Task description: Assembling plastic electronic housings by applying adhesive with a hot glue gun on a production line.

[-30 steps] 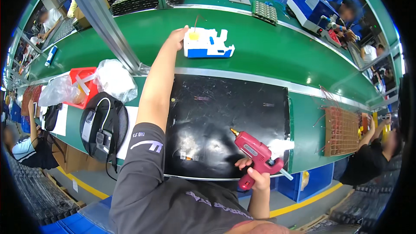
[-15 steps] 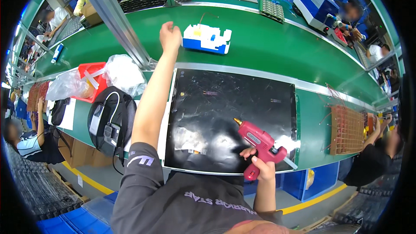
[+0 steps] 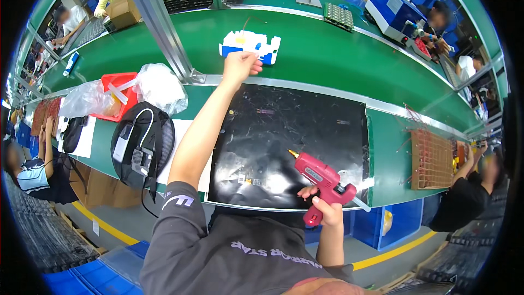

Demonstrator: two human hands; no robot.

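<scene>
A blue-and-white plastic unit (image 3: 266, 53) with an open, uneven top sits on the green conveyor belt (image 3: 327, 65). My left hand (image 3: 240, 68) is at its near side, overlapping its front left edge, fingers loosely bent and apart from the thumb. I see nothing held there; whether the fingertips touch the unit is unclear. My right hand (image 3: 326, 210) grips a dark red hot glue gun (image 3: 319, 177) by its handle. The gun's brass nozzle points up and left over a black work mat (image 3: 273, 147), and a pale glue stick (image 3: 361, 204) sticks out behind it.
A metal post (image 3: 164, 27) rises left of the unit. A red bin (image 3: 124, 88) with plastic bags, and a black bag (image 3: 139, 147) holding devices, lie to the left. A brown slotted rack (image 3: 431, 158) stands on the right. Other people work around the belt.
My left hand has moved right and nearer, from beside the unit to its front edge. The unit has shifted left relative to the post. My right hand keeps hold of the hot glue gun.
</scene>
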